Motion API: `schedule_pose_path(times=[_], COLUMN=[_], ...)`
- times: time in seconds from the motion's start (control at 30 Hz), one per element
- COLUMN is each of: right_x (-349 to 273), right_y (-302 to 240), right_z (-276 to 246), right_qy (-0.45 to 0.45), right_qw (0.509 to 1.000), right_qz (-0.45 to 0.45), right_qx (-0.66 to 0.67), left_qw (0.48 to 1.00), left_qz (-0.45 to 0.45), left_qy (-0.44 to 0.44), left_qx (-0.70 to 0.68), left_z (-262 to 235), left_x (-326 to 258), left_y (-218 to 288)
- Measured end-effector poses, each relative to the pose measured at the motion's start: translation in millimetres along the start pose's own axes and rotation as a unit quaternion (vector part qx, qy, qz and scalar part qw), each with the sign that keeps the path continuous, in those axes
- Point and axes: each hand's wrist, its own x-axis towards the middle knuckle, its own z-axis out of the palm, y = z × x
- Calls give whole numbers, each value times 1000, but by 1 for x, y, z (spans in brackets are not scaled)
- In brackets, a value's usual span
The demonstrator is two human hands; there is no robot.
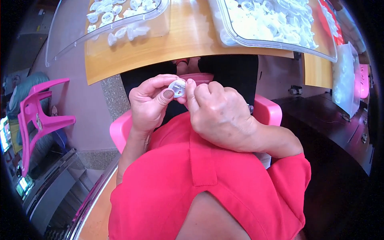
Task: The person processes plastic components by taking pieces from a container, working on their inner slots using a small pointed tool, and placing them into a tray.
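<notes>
At the far left of the frame a pink plastic chair (38, 116) stands on a pale floor (86, 120), with dark metal equipment below it in the lower left corner. Across the upper part runs a wooden table (192, 36). On its left end sits a clear plastic tray (64, 36) with a scatter of small white plastic parts (120, 16). In the middle of the frame, below the table edge, the left hand (150, 104) pinches a small white round plastic piece (177, 88) between thumb and fingers. The right hand (218, 114) closes on the same piece from the other side, fingertips touching it. Both hands are held above the lap, over a pink seat (268, 112). A red shirt (208, 188) fills the lower centre. At upper right a second clear tray (280, 45) is heaped with white parts (272, 20). Dark furniture (340, 128) stands at the right edge.
</notes>
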Motion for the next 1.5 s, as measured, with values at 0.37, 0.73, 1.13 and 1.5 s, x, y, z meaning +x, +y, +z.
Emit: schedule_pose_path(times=[0.37,0.73,1.13,1.5], right_x=[0,-3,-2,1], right_y=[5,-2,-6,-8], right_z=[20,28,37,24], right_qy=[41,69,110,24], right_qw=[996,923,909,988], right_qz=[35,162,154,97], right_qx=[78,342,372,115], left_qw=[989,988,988,998], left_qz=[-116,-86,-65,-47], left_qy=[10,40,49,46], left_qx=[-95,-121,-133,-9], left_z=[-5,2,4,4], left_x=[5,5,4,2], left_y=[-3,1,-2,-3])
